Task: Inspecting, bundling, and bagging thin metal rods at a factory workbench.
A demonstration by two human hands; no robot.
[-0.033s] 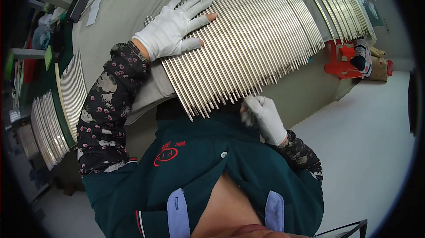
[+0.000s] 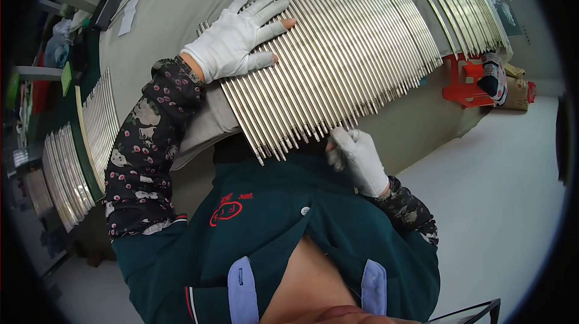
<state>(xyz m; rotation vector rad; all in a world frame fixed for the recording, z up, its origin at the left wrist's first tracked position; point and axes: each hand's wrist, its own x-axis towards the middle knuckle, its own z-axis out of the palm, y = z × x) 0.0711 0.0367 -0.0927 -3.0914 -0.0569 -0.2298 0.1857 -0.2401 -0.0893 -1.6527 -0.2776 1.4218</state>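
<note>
A wide row of slim, shiny metal rods [image 2: 338, 52] lies side by side on the cloth-covered table, their near ends jutting past its edge. Across the left part of the row rests my left hand [image 2: 238, 40], in a white glove with bare thumb and finger tips, its fingers spread flat. My right hand [image 2: 362, 158], also gloved in white, is at the near rod ends, just below the middle of the row. Its fingers are curled in, and whatever they may hold is hidden.
A smaller bunch of rods [image 2: 467, 16] lies at the far right of the table [image 2: 163, 22]. Below it stands a red plastic stool [image 2: 461, 85] with things on it. More rods [image 2: 99, 125] and a wrapped bundle [image 2: 66, 176] lie at the left. A white paper strip [image 2: 128, 16] is at the back left.
My right hand has shifted very slightly to the left along the rod ends. My left hand and the rods have not visibly moved.
</note>
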